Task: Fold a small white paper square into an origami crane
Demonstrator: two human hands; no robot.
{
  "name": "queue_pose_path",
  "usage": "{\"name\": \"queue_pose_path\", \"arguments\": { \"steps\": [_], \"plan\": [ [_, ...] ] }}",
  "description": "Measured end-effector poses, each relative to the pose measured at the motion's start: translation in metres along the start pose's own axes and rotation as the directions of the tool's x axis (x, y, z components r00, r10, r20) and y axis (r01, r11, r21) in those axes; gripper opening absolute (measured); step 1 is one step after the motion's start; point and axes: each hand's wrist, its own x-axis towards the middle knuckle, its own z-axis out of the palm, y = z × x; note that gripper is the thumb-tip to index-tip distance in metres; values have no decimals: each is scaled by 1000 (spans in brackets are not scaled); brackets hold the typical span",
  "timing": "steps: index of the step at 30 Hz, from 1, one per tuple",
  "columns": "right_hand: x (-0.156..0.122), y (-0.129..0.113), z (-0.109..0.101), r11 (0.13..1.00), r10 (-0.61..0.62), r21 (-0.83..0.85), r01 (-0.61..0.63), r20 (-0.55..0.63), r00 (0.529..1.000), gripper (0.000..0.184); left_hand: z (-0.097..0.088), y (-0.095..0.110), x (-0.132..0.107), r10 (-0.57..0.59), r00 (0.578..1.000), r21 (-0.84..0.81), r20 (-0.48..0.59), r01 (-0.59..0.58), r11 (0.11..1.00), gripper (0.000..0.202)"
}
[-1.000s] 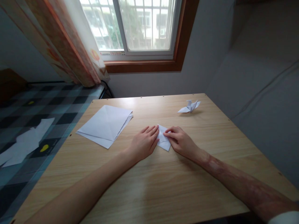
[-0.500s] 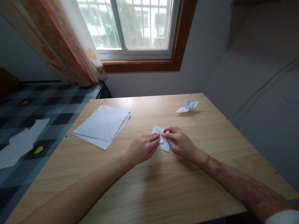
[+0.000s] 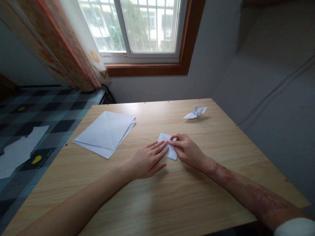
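I have the folded paper (image 3: pixel 172 155) flat on the table (image 3: pixel 192 196), between the fingers of the two hands. The left hand (image 3: pixel 145 160) lies palm down, fingers extended and slightly spread, thumb held apart; its fingertips overlap the paper's left part and grip nothing. The right hand (image 3: pixel 188 149) is partly curled, with fingers reaching onto the paper from the right; their underside is hidden, so I cannot tell whether it pinches an edge. I judge the step to be flattening a fold. For a clean result, I should anchor the paper with the right fingertips, square the layers along their edges, then press along the fold with the left fingers, applying even downward force. A sideways push could skew the layers. I should check alignment before sharpening any crease, since a misplaced one marks paper permanently. The paper stack (image 3: pixel 108 131), ahead and left of the left hand, and the paper bird (image 3: pixel 196 113), beyond the right hand, are both well apart from the fingers.
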Motion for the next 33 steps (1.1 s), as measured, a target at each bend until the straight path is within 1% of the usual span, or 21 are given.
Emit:
{"name": "queue_pose_path", "arguments": {
  "steps": [4, 6, 9, 12, 17, 20, 22, 25, 27, 30, 33],
  "plan": [
    [0, -1, 0, 1000, 6, -4, -6, 1, 1000, 50, -4, 2, -6, -3, 999, -44, 32, 4, 999, 85],
    [0, -1, 0, 1000, 8, -3, -8, 2, 1000, 49, -6, 2, -7, 3, 999, -71, 45, 0, 998, 92],
    [-1, -2, -1, 1000, 4, -3, -4, -1, 1000, 48, -10, 0, -7, 16, 999, -91, 50, -11, 996, 97],
    [-1, -2, -2, 1000, 11, -3, -11, -12, 1000, 44, -11, 1, -6, 19, 999, -98, 32, -16, 995, 96],
    [-1, -2, -3, 999, 37, 14, -37, -42, 998, 34, -14, 5, -4, -53, 998, -104, 45, 57, 993, 87],
    [0, -2, -3, 998, 50, 33, -49, -49, 998, 32, -14, 4, -2, -28, 998, -133, 55, 35, 991, 79],
    [0, -2, -3, 998, 55, 44, -53, -46, 997, 33, -12, 2, -1, -9, 999, -151, 41, 15, 988, 68],
    [0, -1, -4, 996, 60, 64, -57, -36, 998, 34, -7, 0, 1, -27, 999, -160, -29, 22, 987, 48],
    [0, 0, -4, 995, 66, 79, -63, -39, 997, 31, -4, -2, 2, -59, 995, -149, -86, 45, 988, 39],
    [0, 0, -6, 996, 59, 73, -55, -52, 997, 26, -3, -3, 4, -121, 980, -101, -161, 106, 989, 32],
    [1, -3, -8, 999, -8, 42, 9, -31, 999, 26, -4, -3, 7, -184, 957, -7, -223, 187, 982, 30]
  ]
}}
